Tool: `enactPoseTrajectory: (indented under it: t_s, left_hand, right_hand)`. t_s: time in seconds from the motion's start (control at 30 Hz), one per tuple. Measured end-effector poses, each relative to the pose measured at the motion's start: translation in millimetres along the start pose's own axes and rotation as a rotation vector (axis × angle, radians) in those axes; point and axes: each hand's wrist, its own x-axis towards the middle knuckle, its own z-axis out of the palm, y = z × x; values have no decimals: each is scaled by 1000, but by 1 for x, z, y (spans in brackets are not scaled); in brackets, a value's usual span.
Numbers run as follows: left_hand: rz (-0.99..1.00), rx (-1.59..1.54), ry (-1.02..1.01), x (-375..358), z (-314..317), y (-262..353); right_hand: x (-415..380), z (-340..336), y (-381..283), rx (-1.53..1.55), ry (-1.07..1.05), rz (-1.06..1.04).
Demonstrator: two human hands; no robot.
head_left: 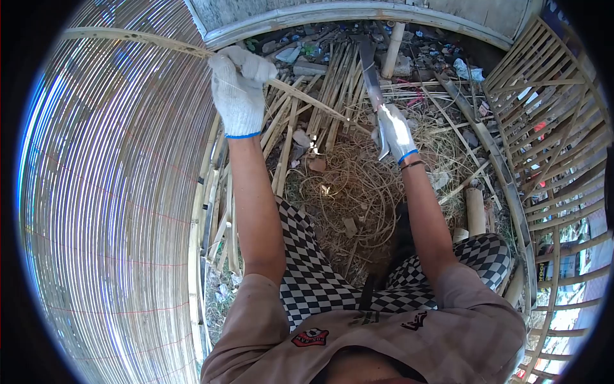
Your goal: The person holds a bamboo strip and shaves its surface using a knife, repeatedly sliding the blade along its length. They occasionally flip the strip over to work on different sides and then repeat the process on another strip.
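From the head camera I saw my left hand (238, 89), in a white knit glove with a blue cuff, its grip closed around a long pale bamboo strip (137, 37) in the upper left of the frame. The strip's long axis ran from the far upper left, through that fist, down toward the centre. My right hand (395, 131), gloved alike, held its grip tight on the handle of a long steel knife (369, 70), blade pointing up the frame. The strip's lower end lay just left of the right hand; the left hand was the nearer. Split bamboo offcuts (300, 121) littered the ground, beside a large woven bamboo cage (115, 211) at left.
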Motion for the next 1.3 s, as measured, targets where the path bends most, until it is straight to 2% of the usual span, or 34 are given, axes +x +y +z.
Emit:
enactPoseTrajectory:
  t_s: [0.07,0.1,0.13,0.2,0.27,0.3,0.33,0.43,0.53,0.6,0.73,0.87,0.9,1.0,1.03,1.13,1.2,1.23,1.3]
  left_hand:
    - [-112,-52,-109,1,-7,1]
    - [-113,-84,-106,0,-5,-1]
    - [-111,-115,-105,-2,-1,0]
    - [-112,-145,-127,-2,1,-1]
    - [-123,-146,-166,-2,-2,-1]
    - [-130,-135,-92,-5,1,0]
    - [-124,-119,-75,-5,4,1]
    - [-107,-82,-38,-8,13,1]
    - [-91,-56,-27,-7,20,-3]
    - [-83,-26,0,-10,24,-3]
    - [-98,-6,-70,-8,10,-7]
    - [-123,-54,-97,-10,3,-5]
    - [-130,-73,-111,-8,7,-6]
    - [-101,64,-165,-15,28,-11]
    - [-120,81,-145,-19,26,-10]
    - [-121,64,-156,-11,21,-9]
    - [-98,-28,-198,-13,21,-11]
    - [-54,34,-212,-12,21,-12]
    - [-45,89,-146,-9,27,-14]
  right_hand:
    - [-13,18,-42,207,-83,124]
    - [-14,17,-44,382,-212,211]
    - [-24,22,-59,359,-271,320]
    - [-34,43,-68,265,-325,264]
    - [-51,68,-81,-179,-244,106]
    - [-57,76,-82,-292,-253,11]
    - [-56,85,-68,-395,-219,-194]
    - [-83,103,-89,-861,-118,-528]
    - [-104,118,-90,-938,-9,-641]
    - [-104,120,-88,-929,-13,-636]
    - [-89,124,-61,-929,15,-571]
    - [-91,130,-62,-956,19,-523]
    - [-98,127,-79,-985,-15,-475]
    - [-94,123,-80,-964,52,-557]
    - [-84,121,-66,-947,50,-508]
    - [-65,116,-32,-936,95,-540]
    - [-82,115,-57,-925,62,-502]
    - [-87,116,-67,-923,40,-475]
    - [-85,121,-68,-933,52,-550]
